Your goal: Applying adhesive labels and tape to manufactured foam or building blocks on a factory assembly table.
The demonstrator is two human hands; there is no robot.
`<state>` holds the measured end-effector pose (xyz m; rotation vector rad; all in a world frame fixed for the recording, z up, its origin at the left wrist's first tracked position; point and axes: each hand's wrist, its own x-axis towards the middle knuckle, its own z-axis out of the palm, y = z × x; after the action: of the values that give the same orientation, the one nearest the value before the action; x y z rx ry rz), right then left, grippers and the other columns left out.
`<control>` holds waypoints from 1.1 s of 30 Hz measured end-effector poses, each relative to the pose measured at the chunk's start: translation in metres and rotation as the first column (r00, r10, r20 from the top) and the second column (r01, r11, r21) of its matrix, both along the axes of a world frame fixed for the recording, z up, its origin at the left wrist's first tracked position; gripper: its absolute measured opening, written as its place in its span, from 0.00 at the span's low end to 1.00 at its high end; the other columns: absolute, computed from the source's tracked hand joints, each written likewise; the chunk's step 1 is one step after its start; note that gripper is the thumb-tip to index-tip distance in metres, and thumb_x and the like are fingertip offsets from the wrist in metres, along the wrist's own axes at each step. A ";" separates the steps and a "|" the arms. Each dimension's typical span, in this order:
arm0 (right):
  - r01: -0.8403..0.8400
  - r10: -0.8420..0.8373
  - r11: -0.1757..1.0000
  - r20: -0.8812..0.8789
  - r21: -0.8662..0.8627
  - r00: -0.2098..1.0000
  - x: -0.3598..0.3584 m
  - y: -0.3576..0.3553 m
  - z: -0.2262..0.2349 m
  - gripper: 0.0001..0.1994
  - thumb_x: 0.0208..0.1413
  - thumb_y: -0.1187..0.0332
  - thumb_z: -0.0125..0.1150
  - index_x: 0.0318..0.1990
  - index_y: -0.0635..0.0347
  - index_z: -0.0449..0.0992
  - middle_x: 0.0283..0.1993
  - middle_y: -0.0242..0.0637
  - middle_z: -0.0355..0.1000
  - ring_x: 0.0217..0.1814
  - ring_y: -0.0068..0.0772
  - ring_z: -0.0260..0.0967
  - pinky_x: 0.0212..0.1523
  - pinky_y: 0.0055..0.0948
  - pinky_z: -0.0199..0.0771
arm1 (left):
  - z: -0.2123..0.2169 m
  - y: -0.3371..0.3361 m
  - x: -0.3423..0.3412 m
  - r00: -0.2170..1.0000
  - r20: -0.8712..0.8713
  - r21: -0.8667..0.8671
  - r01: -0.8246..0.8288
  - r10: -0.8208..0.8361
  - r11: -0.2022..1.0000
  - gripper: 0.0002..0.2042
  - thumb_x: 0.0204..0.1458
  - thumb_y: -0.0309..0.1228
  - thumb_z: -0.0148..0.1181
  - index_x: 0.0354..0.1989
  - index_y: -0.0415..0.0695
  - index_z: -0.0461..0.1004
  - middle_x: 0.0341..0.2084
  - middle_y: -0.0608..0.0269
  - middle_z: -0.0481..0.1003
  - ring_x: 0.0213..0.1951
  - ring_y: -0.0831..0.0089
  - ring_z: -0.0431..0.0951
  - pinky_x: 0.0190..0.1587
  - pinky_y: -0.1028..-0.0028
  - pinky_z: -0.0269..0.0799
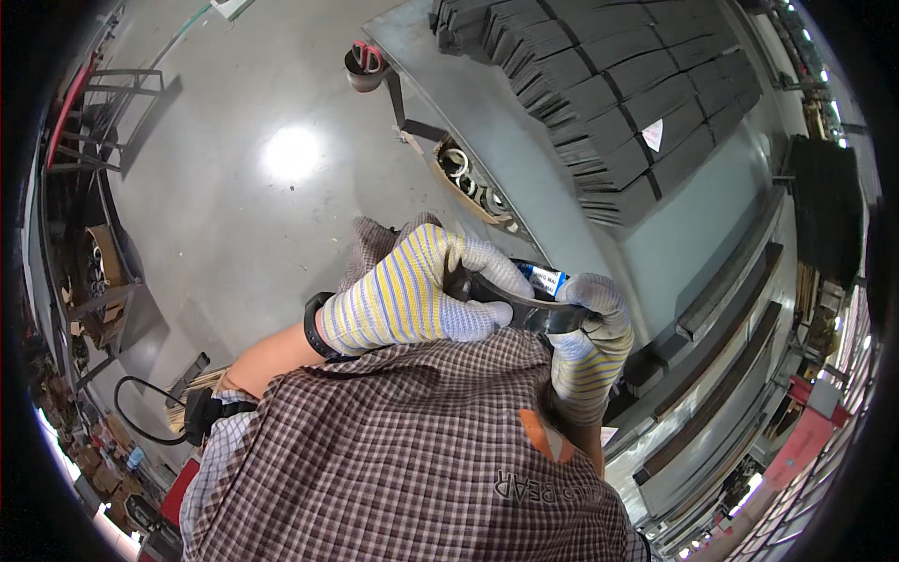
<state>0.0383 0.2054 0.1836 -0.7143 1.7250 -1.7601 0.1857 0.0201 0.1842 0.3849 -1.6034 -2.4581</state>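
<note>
Both my hands wear knit gloves with yellow and blue stripes and sit in front of my checked apron. Between them is what looks like a roll of glossy black tape [559, 320], with a blue and white label [543, 279] showing inside its ring. My left hand [412, 290] pinches the roll's left side between thumb and fingers, where a dark strip [459, 283] also shows. On the right side, my right hand [592, 323] wraps its fingers round the rim.
Ahead to the right stands a grey metal table [487, 122] bearing stacks of dark grey strips [627, 84]. At its corner hangs a dark cup [363, 80] with red-handled scissors [369, 56]. Below the edge, a cardboard box [456, 192] contains several rings. Metal racks [112, 155] stand at the left.
</note>
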 end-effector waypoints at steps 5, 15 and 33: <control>0.034 -0.037 0.999 0.093 0.038 0.995 0.005 0.000 0.001 0.18 0.44 0.74 0.76 0.45 0.60 0.79 0.46 0.33 0.74 0.46 0.25 0.72 0.50 0.26 0.74 | 0.002 -0.001 0.002 1.000 0.006 -0.004 0.022 -0.022 1.000 0.15 0.52 0.32 0.73 0.46 0.39 0.83 0.36 0.63 0.83 0.39 0.78 0.81 0.45 0.75 0.76; 0.100 -0.102 0.995 0.325 0.022 0.940 0.011 0.001 -0.002 0.17 0.49 0.76 0.72 0.47 0.59 0.77 0.42 0.30 0.74 0.43 0.22 0.70 0.48 0.24 0.75 | 0.003 -0.004 -0.002 0.997 0.011 0.021 0.070 -0.071 0.997 0.16 0.54 0.28 0.70 0.50 0.36 0.82 0.41 0.59 0.84 0.45 0.75 0.81 0.51 0.74 0.75; 0.067 -0.067 0.996 -0.004 -0.052 0.998 0.006 0.007 -0.002 0.18 0.50 0.65 0.76 0.45 0.61 0.77 0.46 0.36 0.74 0.45 0.27 0.71 0.51 0.28 0.72 | 0.015 0.001 -0.001 0.998 -0.010 0.030 0.062 -0.062 0.998 0.16 0.53 0.29 0.71 0.51 0.39 0.82 0.42 0.59 0.84 0.45 0.74 0.83 0.50 0.74 0.77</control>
<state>0.0440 0.2127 0.1817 -0.6912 1.7311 -1.8557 0.1851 0.0209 0.1995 0.3332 -1.6000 -2.5286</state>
